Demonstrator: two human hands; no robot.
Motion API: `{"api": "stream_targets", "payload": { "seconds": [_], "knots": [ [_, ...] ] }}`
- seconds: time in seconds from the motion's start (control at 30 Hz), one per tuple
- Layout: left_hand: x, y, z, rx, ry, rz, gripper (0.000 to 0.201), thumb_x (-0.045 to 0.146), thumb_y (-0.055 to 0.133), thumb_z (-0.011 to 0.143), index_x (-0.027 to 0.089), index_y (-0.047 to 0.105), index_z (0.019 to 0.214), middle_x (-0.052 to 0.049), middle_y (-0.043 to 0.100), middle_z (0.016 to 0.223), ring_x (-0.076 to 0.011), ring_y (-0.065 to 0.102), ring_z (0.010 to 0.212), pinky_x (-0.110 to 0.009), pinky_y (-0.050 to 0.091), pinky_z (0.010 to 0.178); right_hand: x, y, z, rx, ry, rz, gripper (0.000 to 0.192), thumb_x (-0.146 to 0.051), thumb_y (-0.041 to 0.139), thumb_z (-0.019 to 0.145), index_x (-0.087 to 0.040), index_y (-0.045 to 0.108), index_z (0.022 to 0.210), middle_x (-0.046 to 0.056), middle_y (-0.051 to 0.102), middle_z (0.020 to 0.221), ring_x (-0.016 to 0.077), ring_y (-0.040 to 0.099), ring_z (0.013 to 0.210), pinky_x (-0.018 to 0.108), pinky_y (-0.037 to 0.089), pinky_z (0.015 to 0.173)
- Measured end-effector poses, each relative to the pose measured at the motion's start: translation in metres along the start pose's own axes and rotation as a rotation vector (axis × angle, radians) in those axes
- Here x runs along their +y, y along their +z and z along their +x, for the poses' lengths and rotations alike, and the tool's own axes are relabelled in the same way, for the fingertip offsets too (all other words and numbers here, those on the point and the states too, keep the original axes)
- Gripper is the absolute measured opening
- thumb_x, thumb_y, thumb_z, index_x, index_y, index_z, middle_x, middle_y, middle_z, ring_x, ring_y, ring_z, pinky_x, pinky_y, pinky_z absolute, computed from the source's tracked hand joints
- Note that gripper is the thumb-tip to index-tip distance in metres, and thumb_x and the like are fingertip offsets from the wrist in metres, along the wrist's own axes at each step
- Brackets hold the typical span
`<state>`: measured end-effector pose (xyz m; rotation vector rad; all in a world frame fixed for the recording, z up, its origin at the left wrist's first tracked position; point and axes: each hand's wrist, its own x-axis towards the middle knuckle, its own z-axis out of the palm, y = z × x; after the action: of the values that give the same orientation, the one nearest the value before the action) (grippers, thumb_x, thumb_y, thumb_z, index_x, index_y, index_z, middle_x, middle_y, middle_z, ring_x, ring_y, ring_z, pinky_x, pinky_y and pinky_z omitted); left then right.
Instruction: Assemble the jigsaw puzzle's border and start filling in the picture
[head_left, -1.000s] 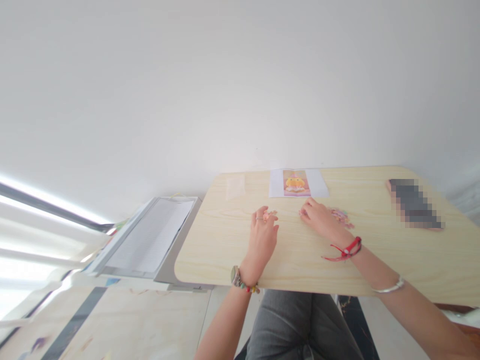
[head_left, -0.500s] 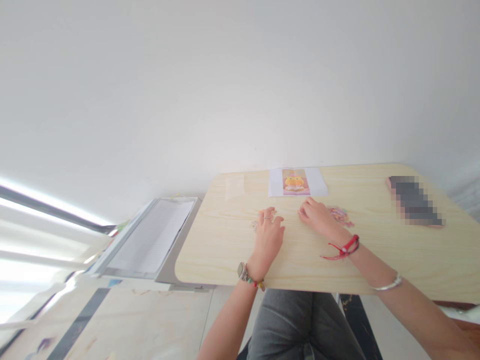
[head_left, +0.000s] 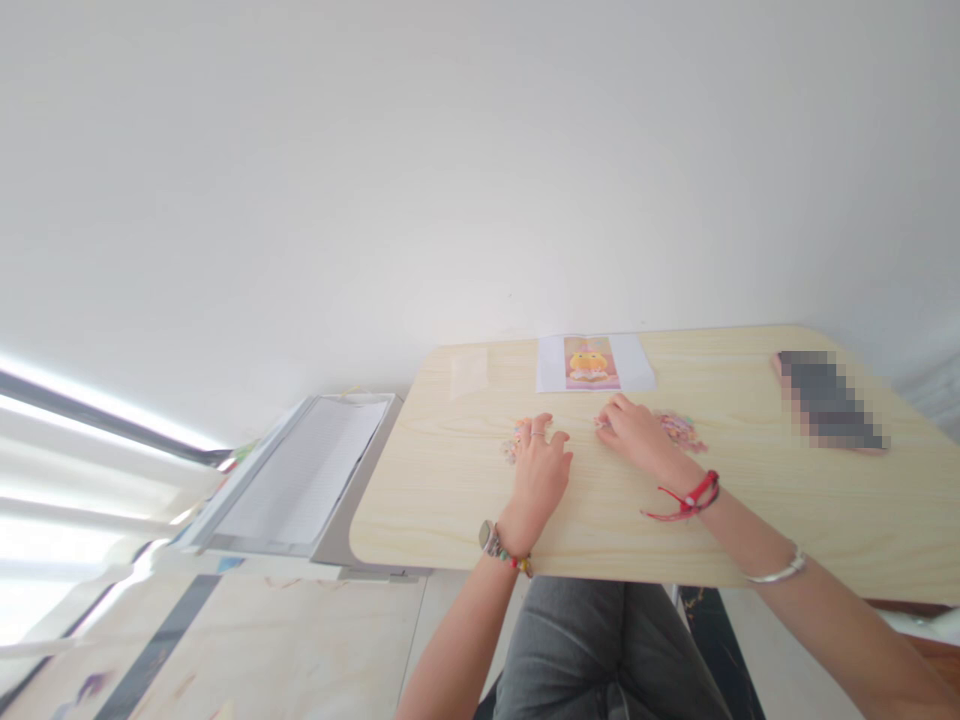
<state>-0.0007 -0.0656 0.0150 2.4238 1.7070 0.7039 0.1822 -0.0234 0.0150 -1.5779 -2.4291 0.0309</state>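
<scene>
Your left hand (head_left: 543, 468) lies palm down with its fingers parted and slightly bent, unclenched, over the left cluster of small pastel pieces (head_left: 511, 449); part of that cluster shows to the left of the fingers, and the rest is covered. Your right hand (head_left: 628, 432) is curled, with thumb and fingertips drawn together at the table; you cannot tell from here whether a piece is pinched between them. Just to the right of that hand, partly behind it, lies the right cluster of pink and multicoloured pieces (head_left: 682, 433). Beyond both hands, near the far edge of the wooden table (head_left: 427, 500), a white sheet with a yellow printed figure (head_left: 590, 363) lies flat. To its left is a clear bag (head_left: 469, 372); at the far right lies a pixelated dark slab (head_left: 829, 400).
</scene>
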Motion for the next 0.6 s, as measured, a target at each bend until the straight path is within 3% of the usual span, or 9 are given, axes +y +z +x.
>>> {"api": "stream_targets", "payload": {
  "seconds": [0.13, 0.3, 0.47, 0.6],
  "knots": [
    [0.0, 0.001, 0.001, -0.004, 0.005, 0.006, 0.019, 0.01, 0.062, 0.075, 0.019, 0.058, 0.091, -0.01, 0.043, 0.119, -0.0277, 0.043, 0.111, -0.052, 0.041, 0.092, 0.0, 0.0, 0.0, 0.012, 0.056, -0.054, 0.014, -0.025, 0.049, 0.084, -0.014, 0.057, 0.08, 0.009, 0.056, 0.086, 0.0198, 0.055, 0.073, 0.031, 0.035, 0.064],
    [0.0, 0.001, 0.003, -0.001, 0.015, 0.018, 0.018, 0.011, 0.062, 0.076, 0.017, 0.058, 0.092, -0.012, 0.043, 0.119, -0.0283, 0.043, 0.112, -0.051, 0.041, 0.093, 0.003, -0.001, 0.004, -0.001, 0.022, -0.026, 0.018, -0.026, 0.046, 0.087, -0.015, 0.056, 0.077, 0.008, 0.056, 0.086, 0.0192, 0.055, 0.072, 0.031, 0.037, 0.063],
    [0.0, 0.003, 0.001, 0.009, 0.017, 0.034, 0.02, 0.011, 0.063, 0.075, 0.018, 0.059, 0.093, -0.011, 0.044, 0.119, -0.0281, 0.043, 0.112, -0.051, 0.041, 0.093, -0.008, -0.002, -0.001, 0.009, -0.07, 0.182, 0.014, -0.026, 0.049, 0.086, -0.016, 0.057, 0.082, 0.008, 0.056, 0.088, 0.0198, 0.057, 0.08, 0.032, 0.041, 0.072],
    [-0.001, 0.008, -0.005, 0.038, 0.064, 0.061, 0.012, 0.011, 0.062, 0.076, 0.018, 0.061, 0.086, -0.012, 0.045, 0.118, -0.029, 0.043, 0.113, -0.052, 0.04, 0.094, -0.021, 0.003, -0.011, -0.065, -0.154, 0.333, 0.005, -0.021, 0.056, 0.08, -0.017, 0.058, 0.08, 0.006, 0.055, 0.085, 0.0188, 0.056, 0.08, 0.032, 0.043, 0.074]
  ]
}}
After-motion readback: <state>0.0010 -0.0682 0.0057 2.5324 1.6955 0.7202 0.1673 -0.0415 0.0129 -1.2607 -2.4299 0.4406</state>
